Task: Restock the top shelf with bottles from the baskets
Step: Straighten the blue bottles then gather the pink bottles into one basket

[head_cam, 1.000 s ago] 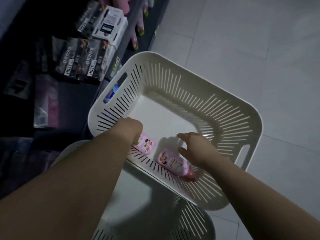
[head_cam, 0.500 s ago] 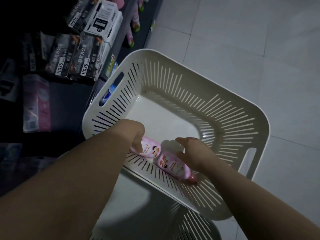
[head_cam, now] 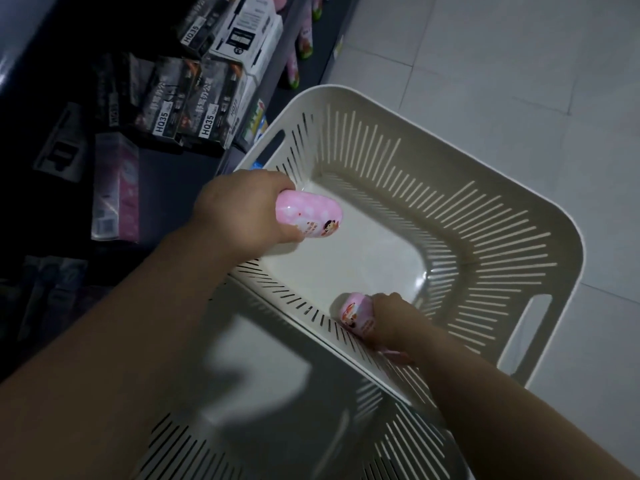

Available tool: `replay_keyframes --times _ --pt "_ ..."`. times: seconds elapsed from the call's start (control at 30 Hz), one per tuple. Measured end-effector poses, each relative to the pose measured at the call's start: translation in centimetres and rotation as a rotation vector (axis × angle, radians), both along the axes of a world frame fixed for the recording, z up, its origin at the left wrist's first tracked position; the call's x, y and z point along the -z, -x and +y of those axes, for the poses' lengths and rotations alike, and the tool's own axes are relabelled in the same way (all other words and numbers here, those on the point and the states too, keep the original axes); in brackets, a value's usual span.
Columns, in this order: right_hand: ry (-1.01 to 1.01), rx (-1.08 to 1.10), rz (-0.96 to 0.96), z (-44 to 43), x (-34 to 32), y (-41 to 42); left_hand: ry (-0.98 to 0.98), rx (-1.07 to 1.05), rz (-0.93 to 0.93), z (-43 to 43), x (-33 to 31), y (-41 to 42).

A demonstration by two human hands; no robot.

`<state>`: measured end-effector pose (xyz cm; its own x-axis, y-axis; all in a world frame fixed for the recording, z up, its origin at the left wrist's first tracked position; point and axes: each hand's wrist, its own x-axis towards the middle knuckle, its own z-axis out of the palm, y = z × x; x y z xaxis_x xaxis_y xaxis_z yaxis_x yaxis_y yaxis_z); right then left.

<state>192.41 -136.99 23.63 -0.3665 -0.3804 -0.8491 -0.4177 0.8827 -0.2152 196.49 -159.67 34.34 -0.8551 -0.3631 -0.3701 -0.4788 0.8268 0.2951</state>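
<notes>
Now my left hand is clamped round a pink bottle, lifted over the left side of the upper basket; its rounded base end points right, long axis roughly level across the view. My right hand is closed on a second bottle low against the basket's near wall, its visible rounded end aimed up and left, long axis running toward my wrist. A lower basket sits beneath. Boxes fill the dark shelf at left.
</notes>
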Motion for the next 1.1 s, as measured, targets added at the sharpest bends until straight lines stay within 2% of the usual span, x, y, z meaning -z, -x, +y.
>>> replay_keyframes --times 0.17,0.33,0.43,0.57,0.8,1.1 --pt "-0.019 -0.030 0.005 -0.2 -1.9 0.8 0.010 -0.081 0.094 0.9 -2.5 -1.6" --pt "0.030 -0.066 0.132 -1.4 -8.1 3.1 0.028 -0.161 0.202 1.7 -8.5 -2.9" --pt "0.095 -0.118 0.183 -2.5 -14.2 3.9 0.090 -0.204 0.247 2.5 -13.9 -4.2" --pt "0.192 -0.115 0.095 -3.3 -24.0 3.8 0.174 -0.294 0.265 3.7 -22.3 -8.0" --pt "0.406 -0.432 0.225 -4.7 -40.5 -0.4 0.183 -0.473 0.297 6.6 -35.0 -18.2" --pt "0.731 -0.774 0.344 -6.6 -56.4 -11.9 0.327 -0.619 0.361 10.3 -47.6 -31.6"
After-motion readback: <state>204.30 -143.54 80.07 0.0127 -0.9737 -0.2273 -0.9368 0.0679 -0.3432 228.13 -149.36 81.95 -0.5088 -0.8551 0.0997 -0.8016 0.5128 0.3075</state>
